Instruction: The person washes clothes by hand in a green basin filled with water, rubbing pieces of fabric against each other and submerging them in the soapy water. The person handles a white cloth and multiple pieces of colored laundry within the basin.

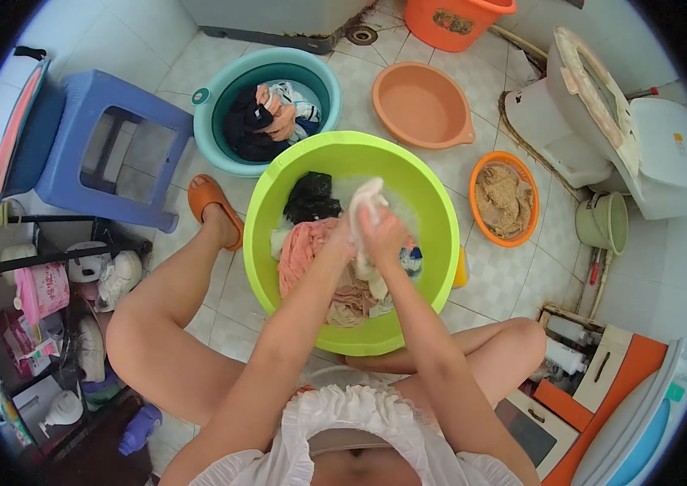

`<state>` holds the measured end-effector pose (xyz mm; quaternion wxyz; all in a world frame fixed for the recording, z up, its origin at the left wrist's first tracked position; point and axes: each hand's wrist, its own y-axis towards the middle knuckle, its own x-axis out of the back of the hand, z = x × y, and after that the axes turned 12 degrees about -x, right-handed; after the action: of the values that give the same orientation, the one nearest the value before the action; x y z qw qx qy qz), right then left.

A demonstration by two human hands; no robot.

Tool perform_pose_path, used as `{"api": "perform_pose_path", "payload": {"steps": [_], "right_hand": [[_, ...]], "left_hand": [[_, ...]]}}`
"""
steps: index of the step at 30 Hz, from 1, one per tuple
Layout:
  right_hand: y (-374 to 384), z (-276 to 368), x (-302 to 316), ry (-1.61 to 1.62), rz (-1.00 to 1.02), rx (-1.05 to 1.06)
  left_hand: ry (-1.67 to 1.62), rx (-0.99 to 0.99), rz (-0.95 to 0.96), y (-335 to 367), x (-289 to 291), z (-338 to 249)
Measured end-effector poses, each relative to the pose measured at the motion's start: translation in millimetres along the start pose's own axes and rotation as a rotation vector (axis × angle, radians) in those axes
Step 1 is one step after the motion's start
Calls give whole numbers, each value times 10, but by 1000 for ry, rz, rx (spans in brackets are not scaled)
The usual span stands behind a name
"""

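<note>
Both hands are over a large lime-green basin (261, 235) on the floor in front of me. My right hand (385, 235) is closed on a white cloth (367, 194), part of which sticks up above the fingers. My left hand (345, 236) grips the same cloth from the other side; its fingers are partly hidden. The cloth's lower end hangs between my wrists. Pink clothing (303, 255), a black garment (311, 198) and a beige garment (351, 304) lie in the basin, with cloudy water around them.
A teal basin (206, 138) with clothes stands beyond, beside a blue stool (104, 85). An orange-brown basin (420, 101) and a small orange basin (477, 198) with tan cloth are on the right, near a toilet (558, 113). A shelf (44, 259) stands left.
</note>
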<state>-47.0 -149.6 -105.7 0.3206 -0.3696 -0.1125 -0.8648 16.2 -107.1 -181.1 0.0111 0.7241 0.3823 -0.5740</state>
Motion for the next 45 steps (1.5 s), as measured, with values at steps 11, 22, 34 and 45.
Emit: {"api": "perform_pose_path", "payload": {"steps": [11,22,34,45], "right_hand": [[413,-342,348,136,220,-221],[300,191,888,1746,801,-692],[183,-622,220,-280,250,394],[577,-1846,-822,-564,266,168]], "left_hand": [[-89,-113,-153,-298,0,-411],[-282,-100,-56,-480,-479,-783],[1773,-834,54,-70,186,-275],[1671,56,-74,462,824,35]]}}
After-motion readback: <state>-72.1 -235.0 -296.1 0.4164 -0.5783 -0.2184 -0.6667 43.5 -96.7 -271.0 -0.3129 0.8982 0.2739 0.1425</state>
